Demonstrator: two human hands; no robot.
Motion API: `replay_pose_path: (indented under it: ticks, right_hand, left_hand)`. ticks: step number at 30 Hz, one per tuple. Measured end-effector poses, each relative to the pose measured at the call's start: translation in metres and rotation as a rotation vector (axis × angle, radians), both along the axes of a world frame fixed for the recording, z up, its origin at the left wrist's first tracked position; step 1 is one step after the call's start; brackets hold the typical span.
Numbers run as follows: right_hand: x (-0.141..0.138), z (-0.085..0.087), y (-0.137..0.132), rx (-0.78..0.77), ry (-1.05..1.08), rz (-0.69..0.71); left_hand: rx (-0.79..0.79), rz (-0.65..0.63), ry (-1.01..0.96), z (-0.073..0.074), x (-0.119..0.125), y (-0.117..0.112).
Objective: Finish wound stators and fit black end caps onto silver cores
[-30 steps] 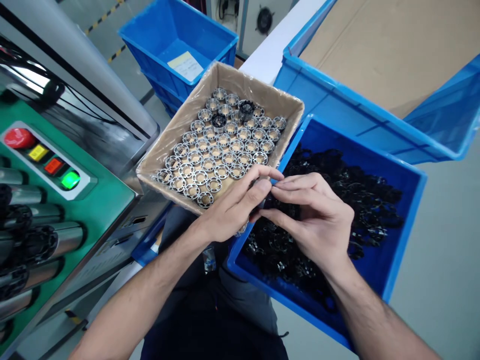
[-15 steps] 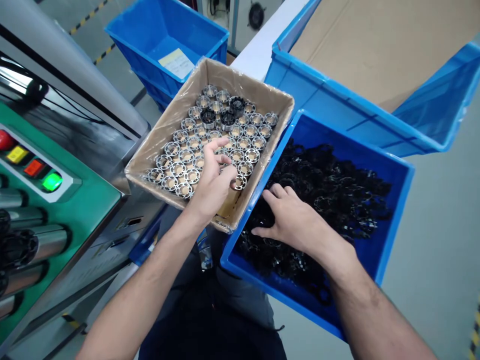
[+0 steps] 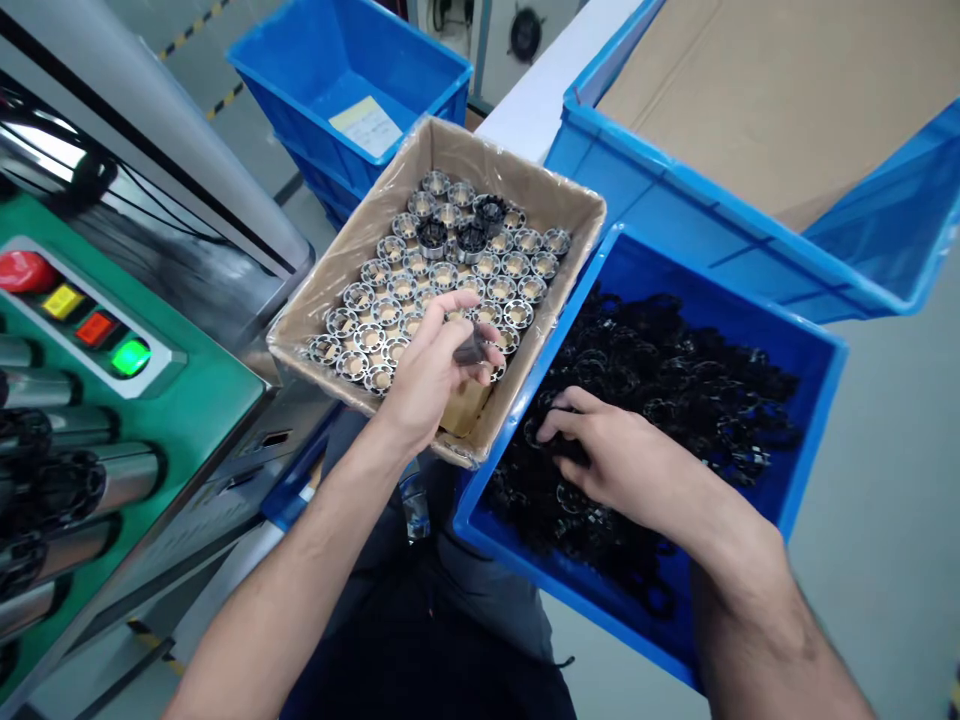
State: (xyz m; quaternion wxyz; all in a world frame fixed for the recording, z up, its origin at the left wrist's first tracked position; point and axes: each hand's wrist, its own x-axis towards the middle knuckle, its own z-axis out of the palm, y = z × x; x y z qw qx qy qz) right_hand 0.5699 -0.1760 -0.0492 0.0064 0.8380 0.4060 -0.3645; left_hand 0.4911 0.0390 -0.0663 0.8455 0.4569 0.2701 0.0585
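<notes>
My left hand (image 3: 435, 365) is closed around a grey metal ring part (image 3: 471, 348), above the near right corner of a plastic-lined cardboard box (image 3: 315, 290). Rows of silver slotted metal rings (image 3: 386, 312) stand in that box. Among them, several rings carry black plastic pieces (image 3: 472, 238) on top. My right hand (image 3: 611, 445) reaches into a blue bin (image 3: 806, 440) heaped with black plastic parts (image 3: 660, 360). Its fingers are curled together round a black plastic part (image 3: 568, 448), partly hidden by the hand and hard to tell from the pile.
To the left, a green machine panel (image 3: 202, 400) bears metal cylinders (image 3: 124, 475), a red button (image 3: 26, 272) and a lit green button (image 3: 130, 357). A large blue crate (image 3: 720, 240) with cardboard stands at the upper right. Another blue bin (image 3: 300, 70) holds a paper (image 3: 366, 126).
My left hand has raised a metal ring from the near right of the box. My right hand's fingers have gone from spread to curled among the black parts. The view has shifted slightly.
</notes>
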Motion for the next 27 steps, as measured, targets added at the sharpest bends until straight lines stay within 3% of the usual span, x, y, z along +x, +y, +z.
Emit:
replay_pose_path:
  ticks: [6, 11, 16, 19, 22, 25, 27]
  right_hand:
    - [-0.004, 0.009, 0.009, -0.14, -0.095, 0.059]
    - [0.005, -0.007, 0.004, 0.023, -0.077, -0.022]
    - [0.016, -0.017, -0.007, 0.13, -0.083, 0.037]
    - [0.021, -0.008, -0.017, 0.38, -0.151, -0.012]
    - [0.021, 0.002, -0.02, 0.714, -0.176, -0.195]
    - [0.011, 0.004, -0.011, 1.059, -0.012, -0.48]
    - [0.001, 0.003, -0.002, 1.205, 0.135, -0.571]
  left_hand:
    - [0.006, -0.038, 0.008, 0.003, -0.002, 0.0]
    - [0.037, -0.077, -0.007, 0.001, -0.003, 0.0]
    - [0.086, -0.139, -0.006, 0.0, -0.004, 0.002]
    - [0.152, -0.192, -0.015, 0.0, -0.004, 0.001]
    - [0.239, -0.184, -0.071, -0.002, -0.006, 0.0]
    - [0.284, -0.267, -0.167, -0.005, -0.012, -0.001]
    - [0.3, -0.364, -0.208, -0.005, -0.018, -0.002]
